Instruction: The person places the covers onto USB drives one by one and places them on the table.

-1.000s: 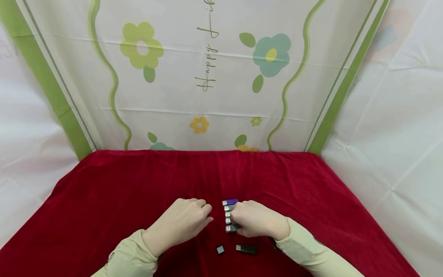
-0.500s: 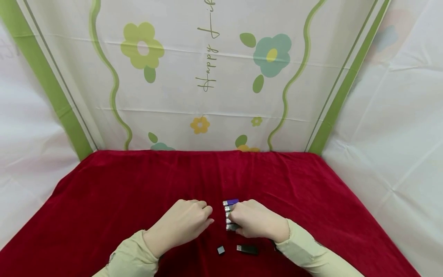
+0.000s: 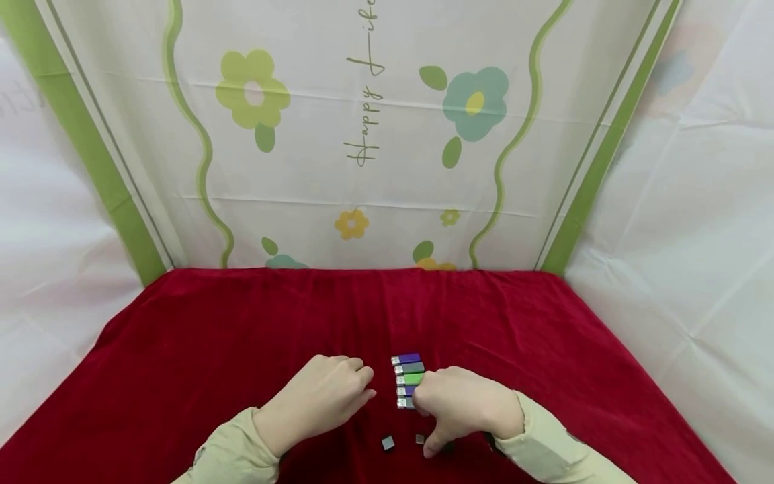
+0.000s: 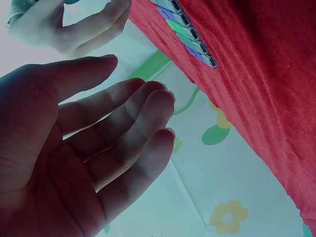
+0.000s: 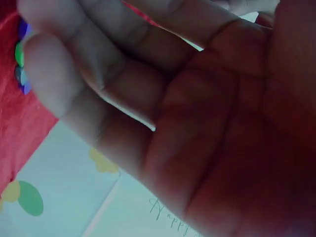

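Several USB flash drives lie side by side in a column: a purple drive [image 3: 408,358] farthest away, then a dark grey drive [image 3: 413,368], a green drive [image 3: 414,379], another purple drive [image 3: 409,390] and a grey drive [image 3: 407,403] nearest. My right hand [image 3: 462,407] hovers at the column's near right end, fingers relaxed, thumb spread toward me. Its thumb overlaps a black flash drive, whose metal plug [image 3: 420,439] shows on the left. My left hand [image 3: 323,400] is held left of the column, fingers loosely bent around nothing, as the left wrist view confirms.
A small black piece with a silver face [image 3: 388,443] lies left of the black drive. Everything rests on a red velvet cloth [image 3: 242,323]. White fabric walls [image 3: 387,181] with printed flowers enclose the back and sides.
The nearest drive in the column has been pushed up against its neighbours. My right hand has since let go of it and come nearer me, thumb spread over the black drive. Left hand stays put.
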Demonstrator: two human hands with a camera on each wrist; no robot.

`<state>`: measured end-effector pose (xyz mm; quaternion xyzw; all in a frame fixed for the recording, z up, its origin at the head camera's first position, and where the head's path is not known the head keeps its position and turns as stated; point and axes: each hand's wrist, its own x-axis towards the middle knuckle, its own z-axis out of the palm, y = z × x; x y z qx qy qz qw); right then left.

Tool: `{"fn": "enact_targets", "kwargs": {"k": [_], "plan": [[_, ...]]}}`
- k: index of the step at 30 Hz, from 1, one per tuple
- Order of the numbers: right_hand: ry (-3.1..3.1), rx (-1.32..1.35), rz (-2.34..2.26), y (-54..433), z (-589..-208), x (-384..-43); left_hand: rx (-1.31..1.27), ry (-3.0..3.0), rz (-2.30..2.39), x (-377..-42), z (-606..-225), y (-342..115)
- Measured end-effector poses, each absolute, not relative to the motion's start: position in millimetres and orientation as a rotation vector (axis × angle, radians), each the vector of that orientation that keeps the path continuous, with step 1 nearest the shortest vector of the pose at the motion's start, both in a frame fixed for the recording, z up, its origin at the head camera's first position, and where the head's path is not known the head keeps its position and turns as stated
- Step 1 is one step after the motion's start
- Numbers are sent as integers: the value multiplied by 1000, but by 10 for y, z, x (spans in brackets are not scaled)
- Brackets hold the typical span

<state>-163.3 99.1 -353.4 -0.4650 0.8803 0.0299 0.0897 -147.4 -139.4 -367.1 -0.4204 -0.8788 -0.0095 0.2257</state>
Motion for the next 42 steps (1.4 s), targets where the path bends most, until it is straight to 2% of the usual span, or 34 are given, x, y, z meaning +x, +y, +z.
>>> {"fn": "enact_targets", "kwargs": {"k": [12, 28, 35, 42], "plan": [[2584, -1377, 244, 896, -3650, -1554, -1153, -2455, -23, -1441, -3646, -1395], [2540, -1504, 187, 865, -3693, -1612, -1186, -2468, -27, -1422, -3696, -1397], [2577, -1572, 43, 919, -3569, -1681, -1196, -2512, -40, -1405, -3742, -1386], [2663, -1524, -212, 1115, -3304, -1774, -1245, -2597, -85, -1360, -3762, -1349]]}}
